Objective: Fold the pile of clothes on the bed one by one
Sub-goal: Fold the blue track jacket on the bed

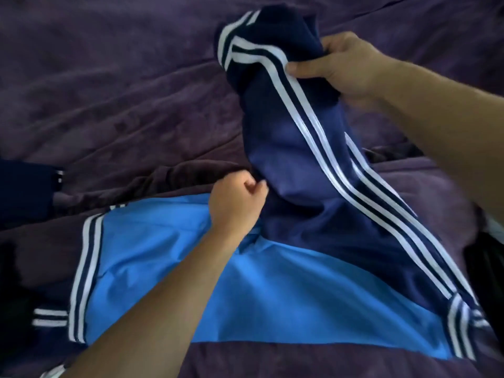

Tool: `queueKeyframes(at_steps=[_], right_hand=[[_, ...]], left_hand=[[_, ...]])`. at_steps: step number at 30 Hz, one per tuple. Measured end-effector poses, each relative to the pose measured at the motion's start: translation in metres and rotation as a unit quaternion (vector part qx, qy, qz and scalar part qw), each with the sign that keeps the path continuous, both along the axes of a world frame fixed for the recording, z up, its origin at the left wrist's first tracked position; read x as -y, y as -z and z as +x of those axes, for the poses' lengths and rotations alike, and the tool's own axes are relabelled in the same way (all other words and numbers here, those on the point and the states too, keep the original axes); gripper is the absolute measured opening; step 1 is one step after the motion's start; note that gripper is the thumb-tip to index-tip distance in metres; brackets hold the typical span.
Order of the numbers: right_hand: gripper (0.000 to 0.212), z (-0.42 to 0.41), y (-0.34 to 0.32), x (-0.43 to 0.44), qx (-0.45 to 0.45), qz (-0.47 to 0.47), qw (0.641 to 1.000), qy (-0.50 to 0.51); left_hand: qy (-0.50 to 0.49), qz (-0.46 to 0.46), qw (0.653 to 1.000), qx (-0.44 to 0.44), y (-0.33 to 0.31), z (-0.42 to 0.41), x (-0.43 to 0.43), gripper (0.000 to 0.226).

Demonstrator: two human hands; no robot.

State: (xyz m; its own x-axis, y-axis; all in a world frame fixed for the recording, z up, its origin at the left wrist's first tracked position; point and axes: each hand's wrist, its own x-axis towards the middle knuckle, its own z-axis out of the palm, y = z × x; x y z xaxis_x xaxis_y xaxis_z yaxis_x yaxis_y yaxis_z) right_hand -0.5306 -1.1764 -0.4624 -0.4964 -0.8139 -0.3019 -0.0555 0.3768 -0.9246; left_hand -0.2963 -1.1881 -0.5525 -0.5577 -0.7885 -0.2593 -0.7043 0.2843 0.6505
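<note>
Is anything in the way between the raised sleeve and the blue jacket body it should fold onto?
Only the left hand and forearm, lying across the jacket body at the base of the sleeve; right hand holds the cuff up.

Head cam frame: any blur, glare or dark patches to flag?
Head view: dim, even light, soft overall; mild sheen on the navy sleeve held by the right hand; smear at the right edge; left edge near-black; left hand fairly sharp.
</note>
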Motion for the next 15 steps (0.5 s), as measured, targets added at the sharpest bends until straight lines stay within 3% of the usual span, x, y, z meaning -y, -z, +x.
queueKeyframes(at_steps=[1, 2, 4, 6, 9, 11, 13, 15], right_hand=[[0.026, 0.001, -0.010, -0.014, 0.002, -0.014, 1.000, 0.001], [0.021, 0.002, -0.020, -0.029, 0.005, -0.031, 1.000, -0.001], [0.017, 0.006, -0.039, -0.062, 0.007, -0.060, 0.998, -0.011], [0.023, 0.010, -0.050, -0.110, -0.044, -0.065, 0.997, -0.022], [0.018, 0.029, -0.032, -0.209, -0.196, 0.008, 0.979, -0.052], [0.034, 0.040, 0.001, -0.274, -0.306, 0.154, 0.932, -0.122], [0.042, 0.052, 0.039, -0.331, -0.340, 0.340, 0.846, -0.229], [0.039, 0.074, 0.062, -0.372, -0.309, 0.393, 0.853, -0.147]], left_hand=[[-0.016, 0.090, 0.995, -0.047, -0.011, -0.015, -0.011, 0.039], [-0.014, 0.241, 0.969, -0.062, -0.020, -0.029, -0.025, 0.042], [-0.046, 0.509, 0.859, -0.032, -0.024, -0.041, -0.043, 0.044], [-0.154, 0.632, 0.756, -0.073, -0.019, -0.038, -0.047, 0.047], [-0.251, 0.661, 0.679, -0.199, -0.010, -0.033, -0.046, 0.053], [-0.259, 0.670, 0.647, -0.255, -0.009, -0.033, -0.055, 0.048], [-0.266, 0.659, 0.658, -0.251, -0.010, -0.030, -0.069, 0.046], [-0.282, 0.628, 0.687, -0.231, -0.009, -0.026, -0.083, 0.043]])
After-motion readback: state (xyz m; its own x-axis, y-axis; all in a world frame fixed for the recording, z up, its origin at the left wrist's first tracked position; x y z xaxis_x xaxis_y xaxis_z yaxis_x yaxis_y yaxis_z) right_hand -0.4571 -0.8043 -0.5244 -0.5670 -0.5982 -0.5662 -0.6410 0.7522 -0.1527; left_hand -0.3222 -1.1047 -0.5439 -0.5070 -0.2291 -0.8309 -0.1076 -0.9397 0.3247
